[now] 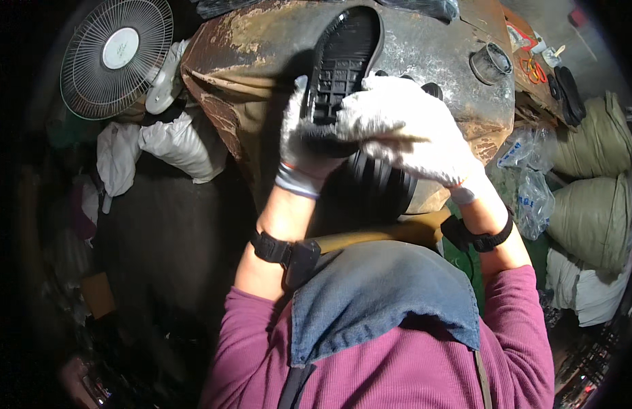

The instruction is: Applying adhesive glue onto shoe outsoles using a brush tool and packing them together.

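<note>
A black shoe sole with a ribbed, gridded inside is held up before me, toe pointing away. My left hand, in a white knit glove, grips it around the heel from the left, thumb along its edge. My right hand, gloved alike, is closed over the sole's right side near the heel. A thin brownish stick-like tool shows between its fingers; its far end is hidden. Several more black soles lie below and behind my hands, partly covered by them.
A worn, stained work surface spreads ahead, with a metal tin at its right. Orange-handled scissors and dark soles lie farther right. A fan stands left, above white sacks. Green sacks are at the right.
</note>
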The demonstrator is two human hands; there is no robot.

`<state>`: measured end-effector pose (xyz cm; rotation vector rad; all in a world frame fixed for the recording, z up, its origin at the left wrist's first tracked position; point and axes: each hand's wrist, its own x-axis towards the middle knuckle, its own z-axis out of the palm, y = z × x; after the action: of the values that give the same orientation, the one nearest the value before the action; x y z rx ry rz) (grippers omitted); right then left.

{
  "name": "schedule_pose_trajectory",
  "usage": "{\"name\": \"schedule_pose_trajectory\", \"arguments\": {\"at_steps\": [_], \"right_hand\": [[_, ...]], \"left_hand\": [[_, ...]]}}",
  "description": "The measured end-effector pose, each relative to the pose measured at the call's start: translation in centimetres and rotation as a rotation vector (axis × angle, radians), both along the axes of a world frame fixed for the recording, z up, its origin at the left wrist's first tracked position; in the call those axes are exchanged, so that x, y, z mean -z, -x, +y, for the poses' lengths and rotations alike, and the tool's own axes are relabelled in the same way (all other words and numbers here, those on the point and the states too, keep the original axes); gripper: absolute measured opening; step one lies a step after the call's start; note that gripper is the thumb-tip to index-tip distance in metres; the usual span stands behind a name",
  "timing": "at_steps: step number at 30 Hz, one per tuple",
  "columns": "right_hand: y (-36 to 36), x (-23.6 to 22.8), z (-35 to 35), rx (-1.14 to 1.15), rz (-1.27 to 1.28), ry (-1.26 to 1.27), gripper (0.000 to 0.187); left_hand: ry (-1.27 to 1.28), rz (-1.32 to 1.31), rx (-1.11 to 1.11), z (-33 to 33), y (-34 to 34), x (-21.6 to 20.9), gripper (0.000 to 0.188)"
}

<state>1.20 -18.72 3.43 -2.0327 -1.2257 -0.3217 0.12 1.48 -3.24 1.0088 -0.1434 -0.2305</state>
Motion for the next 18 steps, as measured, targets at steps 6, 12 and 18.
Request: {"name": "schedule_pose_trajectory", "arguments": {"at_steps": [6, 12, 18], "right_hand": [[1.3, 0.4, -3.5, -0.051, 0.212, 0.017, 0.028], [3.0, -0.8, 1.1, 0.135, 0.901, -0.394, 0.025], [2.6, -0.6, 3.1, 0.211, 0.393, -0.020, 0.031]], "left_hand": [[0.512, 0.065, 0.272, 4.9, -1.9, -2.3, 0.073], [0.166, -0.067, 0.055, 7.1, -2.4, -2.1, 0.049], [-1.155, -0.553, -0.316, 5.7, 1.0, -2.6, 0.036]]}}
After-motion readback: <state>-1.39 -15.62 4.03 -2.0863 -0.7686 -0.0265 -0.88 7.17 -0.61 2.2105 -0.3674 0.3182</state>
